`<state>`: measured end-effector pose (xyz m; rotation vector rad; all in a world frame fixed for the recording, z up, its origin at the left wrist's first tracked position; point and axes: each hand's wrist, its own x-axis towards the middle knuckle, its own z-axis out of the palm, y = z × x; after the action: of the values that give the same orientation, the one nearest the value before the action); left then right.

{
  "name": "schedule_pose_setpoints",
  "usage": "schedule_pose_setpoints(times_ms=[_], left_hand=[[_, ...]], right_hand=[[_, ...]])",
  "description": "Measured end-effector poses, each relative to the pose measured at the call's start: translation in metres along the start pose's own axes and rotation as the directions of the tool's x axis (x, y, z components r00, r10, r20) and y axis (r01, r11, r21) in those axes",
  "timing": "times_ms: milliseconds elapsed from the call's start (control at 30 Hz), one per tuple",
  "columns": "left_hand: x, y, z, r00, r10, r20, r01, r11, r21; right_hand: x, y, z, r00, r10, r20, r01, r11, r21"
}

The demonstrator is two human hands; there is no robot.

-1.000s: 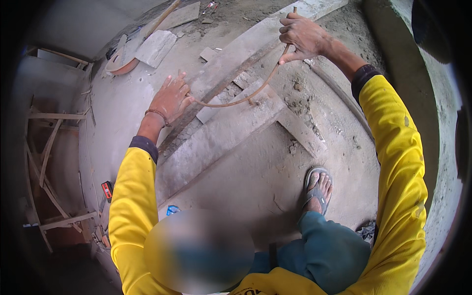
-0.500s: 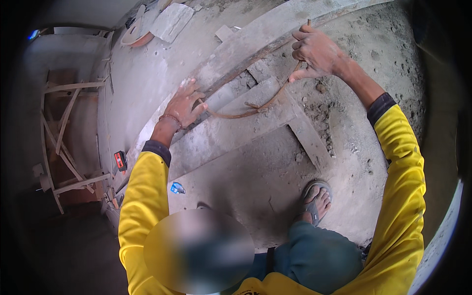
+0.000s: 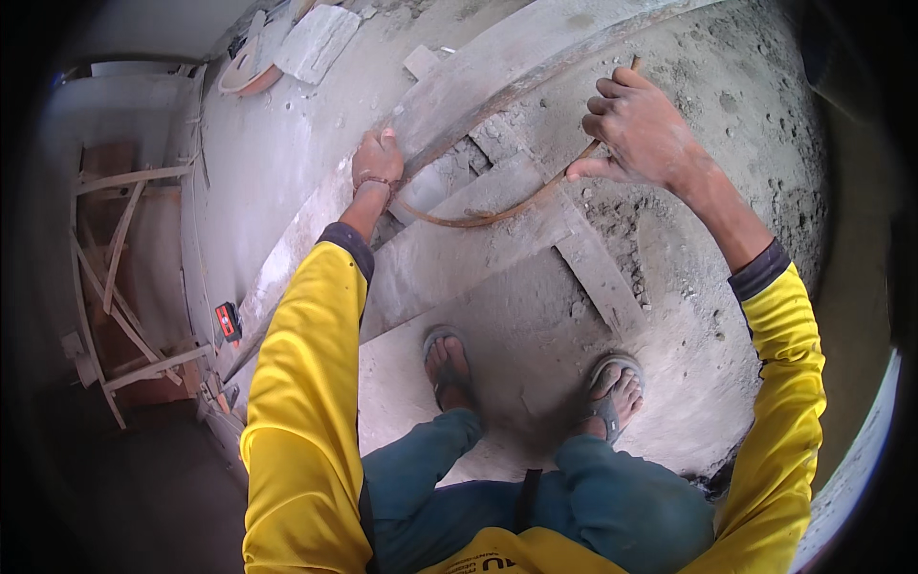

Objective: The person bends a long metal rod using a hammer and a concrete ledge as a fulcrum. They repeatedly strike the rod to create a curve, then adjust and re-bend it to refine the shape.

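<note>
A thin, bent rusty rod (image 3: 478,221) curves across the gap between two long dusty boards. My right hand (image 3: 636,129) is closed around its upper right part, with the tip sticking out above the fist and the thumb lying along the rod. My left hand (image 3: 379,161) is closed at the near left end of the far board (image 3: 478,84); its fingers are curled out of sight, so what they grip is hidden. The rod's left end passes beside my left wrist. Below the rod lies the near board (image 3: 449,256).
A short crosspiece (image 3: 601,279) joins the near board by my feet. Rubble and loose soil (image 3: 708,239) lie to the right. A red and black tool (image 3: 228,323) sits at left, near a wooden frame (image 3: 124,258). Far off are a basin (image 3: 253,81) and a slab (image 3: 317,43).
My left hand has moved up and right from the rod's left end, its spread fingers now curled. The right hand has shifted slightly right and down with the rod. My left foot has come into view.
</note>
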<state>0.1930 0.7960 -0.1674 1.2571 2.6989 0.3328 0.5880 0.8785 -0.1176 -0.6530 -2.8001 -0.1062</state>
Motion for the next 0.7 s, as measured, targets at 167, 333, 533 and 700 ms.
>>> schedule_pose_setpoints(times_ms=[167, 333, 533, 700], left_hand=[[0.007, -0.005, 0.02, 0.986, -0.13, -0.108, 0.097, 0.958, -0.271], [-0.002, 0.009, 0.01, 0.979, -0.185, -0.083, 0.14, 0.913, -0.382], [0.001, 0.002, 0.011, 0.978, -0.171, -0.121, 0.121, 0.934, -0.337], [0.012, -0.013, 0.025, 0.982, -0.141, -0.127, 0.107, 0.964, -0.243]], right_hand=[[0.011, 0.003, -0.016, 0.991, 0.043, 0.13, -0.029, 0.993, -0.113], [0.004, 0.005, -0.01, 0.996, 0.043, 0.076, -0.039, 0.998, -0.051], [0.001, -0.001, 0.004, 0.994, 0.104, -0.023, -0.103, 0.994, 0.024], [-0.003, 0.002, 0.01, 0.994, 0.109, 0.02, -0.11, 0.992, 0.061]])
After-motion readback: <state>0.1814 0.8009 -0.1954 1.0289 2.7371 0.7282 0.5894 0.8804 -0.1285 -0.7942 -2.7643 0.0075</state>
